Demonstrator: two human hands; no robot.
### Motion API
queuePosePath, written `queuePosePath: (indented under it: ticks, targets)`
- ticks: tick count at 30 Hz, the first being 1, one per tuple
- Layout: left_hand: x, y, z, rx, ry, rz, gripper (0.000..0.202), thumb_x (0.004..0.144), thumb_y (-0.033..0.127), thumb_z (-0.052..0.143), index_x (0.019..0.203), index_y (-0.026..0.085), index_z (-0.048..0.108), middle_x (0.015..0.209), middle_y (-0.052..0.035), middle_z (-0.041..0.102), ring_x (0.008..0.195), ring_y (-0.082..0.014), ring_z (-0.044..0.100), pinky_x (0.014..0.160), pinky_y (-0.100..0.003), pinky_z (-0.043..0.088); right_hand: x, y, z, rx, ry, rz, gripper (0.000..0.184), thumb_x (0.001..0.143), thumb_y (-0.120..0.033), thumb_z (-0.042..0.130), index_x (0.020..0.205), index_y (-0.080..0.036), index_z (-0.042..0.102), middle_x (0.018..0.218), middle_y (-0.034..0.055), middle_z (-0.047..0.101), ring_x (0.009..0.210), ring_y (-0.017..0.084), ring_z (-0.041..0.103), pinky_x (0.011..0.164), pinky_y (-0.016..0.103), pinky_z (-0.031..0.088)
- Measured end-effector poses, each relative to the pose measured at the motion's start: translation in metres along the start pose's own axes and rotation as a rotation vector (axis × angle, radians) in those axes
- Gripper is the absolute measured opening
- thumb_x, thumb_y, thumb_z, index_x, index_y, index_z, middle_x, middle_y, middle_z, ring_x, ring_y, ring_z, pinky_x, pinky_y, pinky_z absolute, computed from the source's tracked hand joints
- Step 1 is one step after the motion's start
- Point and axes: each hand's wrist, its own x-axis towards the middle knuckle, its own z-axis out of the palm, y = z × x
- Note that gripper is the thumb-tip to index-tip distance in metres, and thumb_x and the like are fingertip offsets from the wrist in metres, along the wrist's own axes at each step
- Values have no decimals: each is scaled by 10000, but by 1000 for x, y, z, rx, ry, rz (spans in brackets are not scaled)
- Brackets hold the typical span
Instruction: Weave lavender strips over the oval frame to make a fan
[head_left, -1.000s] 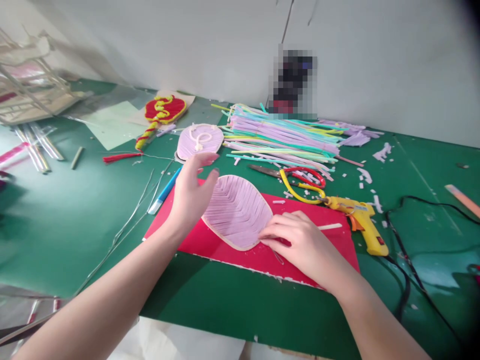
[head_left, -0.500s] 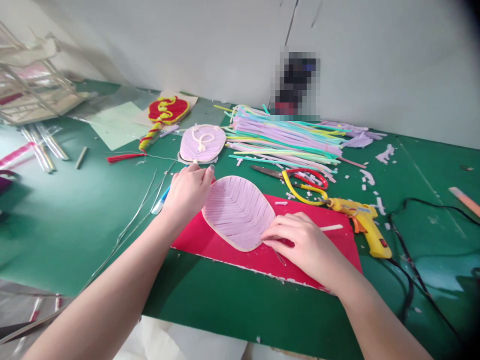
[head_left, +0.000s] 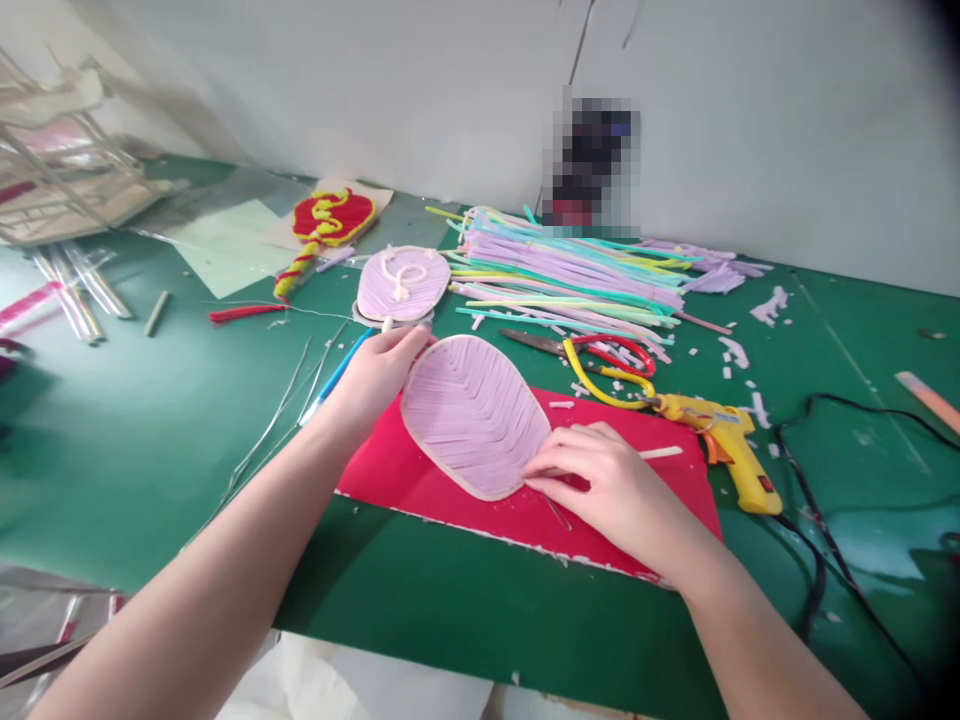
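A lilac leaf-shaped craft piece (head_left: 474, 412) with ribbed strips and a cream rim lies tilted over a red sheet (head_left: 525, 505) on the green table. My left hand (head_left: 371, 378) grips its far left edge, fingers curled round the rim, lifting that side. My right hand (head_left: 604, 488) pinches the leaf's near right tip and rests on the red sheet.
A second lilac leaf (head_left: 401, 283) with a cord lies behind. Further off are a pile of pastel strips (head_left: 562, 272), red-and-yellow scissors (head_left: 607, 362), a yellow glue gun (head_left: 724, 440) with black cable, a blue pen (head_left: 334, 378), a red-yellow ornament (head_left: 330, 218) and wires (head_left: 270, 425).
My left hand dropped from an open hover onto the leaf's left edge, closed on it and raised that side. The right hand stayed put.
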Motion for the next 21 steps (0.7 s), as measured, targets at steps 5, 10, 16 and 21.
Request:
queuePosePath:
  ticks: [5, 10, 16, 21]
  targets:
    - [-2, 1, -3, -84, -163, -23, 314, 758, 437, 600, 924, 182, 680, 807, -36, 652, 723, -164, 564, 599, -250, 401, 1, 1, 1, -8, 17, 6, 82, 836, -191, 633, 863, -239, 694, 883, -17, 702, 802, 151, 622, 759, 314, 432]
    - [-6, 8, 1, -106, -222, -6, 346, 735, 385, 628, 1016, 188, 671, 874, -45, 670, 793, -183, 590, 642, -266, 423, 0, 0, 1, -24, 24, -3, 78, 834, -186, 636, 858, -234, 691, 891, -18, 704, 816, 152, 622, 770, 313, 435]
    - [-4, 4, 2, -82, -228, 19, 332, 755, 383, 603, 1017, 188, 664, 945, -52, 684, 869, -207, 606, 738, -311, 454, 0, 1, 3, -48, 28, -28, 67, 844, -179, 624, 851, -218, 678, 873, -9, 699, 808, 161, 616, 769, 329, 421]
    - [0, -2, 2, 8, -270, 18, 362, 704, 369, 644, 1011, 178, 634, 918, -43, 680, 877, -221, 613, 754, -327, 466, 0, 0, 3, -35, 30, -36, 67, 836, -177, 634, 841, -227, 678, 862, -3, 698, 811, 174, 616, 773, 346, 427]
